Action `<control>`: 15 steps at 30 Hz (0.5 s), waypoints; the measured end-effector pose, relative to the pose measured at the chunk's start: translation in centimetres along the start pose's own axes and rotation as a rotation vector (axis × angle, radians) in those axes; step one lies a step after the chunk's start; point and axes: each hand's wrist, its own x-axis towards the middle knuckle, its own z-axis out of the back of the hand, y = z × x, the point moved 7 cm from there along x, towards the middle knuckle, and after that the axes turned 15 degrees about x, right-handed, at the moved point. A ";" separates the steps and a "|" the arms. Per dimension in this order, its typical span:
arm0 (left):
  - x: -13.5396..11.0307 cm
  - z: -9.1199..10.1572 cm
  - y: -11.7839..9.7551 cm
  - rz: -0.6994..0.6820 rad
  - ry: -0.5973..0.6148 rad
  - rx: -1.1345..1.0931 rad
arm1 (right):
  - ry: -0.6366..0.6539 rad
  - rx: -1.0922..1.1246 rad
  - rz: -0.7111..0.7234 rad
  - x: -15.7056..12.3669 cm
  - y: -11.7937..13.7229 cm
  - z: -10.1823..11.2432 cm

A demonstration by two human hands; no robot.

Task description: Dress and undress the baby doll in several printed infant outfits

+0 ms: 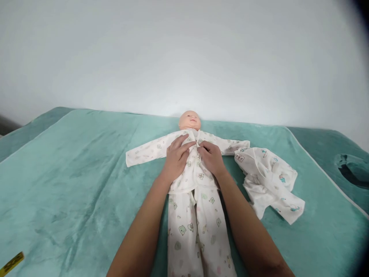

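One plain pale wall (184, 54) fills the upper part of the view. Below it spreads one soft teal sheet (72, 173) with a white edge, lying over one darker teal cover (319, 146) that shows at the left and right ends. The cover has one dark patch near the right edge of the view.

In the middle, one doll (189, 120) lies on its back on the sheet, its head toward the wall. It is dressed in two white printed garments: one jacket (188, 177) with two sleeves stretched out to the sides, and one pair of trousers (184, 231) whose two legs run off the bottom edge.

The person's two bare forearms reach in from below, one on either side of the trousers. The left hand (176, 154) rests on the jacket's chest, fingers partly spread, its index finger reaching the front opening. The right hand (211, 157) is more curled, fingertips at that same opening. The fingertips of both nearly meet; whether either pinches the cloth cannot be told.

To the right, one crumpled white garment (271, 177) with blue prints lies beside the jacket's cuff.

Smallest is one yellow strip (12, 264) with dark markings, in the bottom left corner.
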 end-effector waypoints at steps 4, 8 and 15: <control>0.2 -0.2 0.0 0.028 0.039 0.057 | -0.066 0.093 -0.062 -0.1 0.0 0.3; 0.5 -0.4 0.0 0.050 0.072 0.077 | -0.139 0.011 -0.031 -0.1 0.4 0.5; 0.3 0.0 0.1 0.035 0.002 -0.028 | -0.209 -0.013 -0.084 -0.1 -0.4 0.8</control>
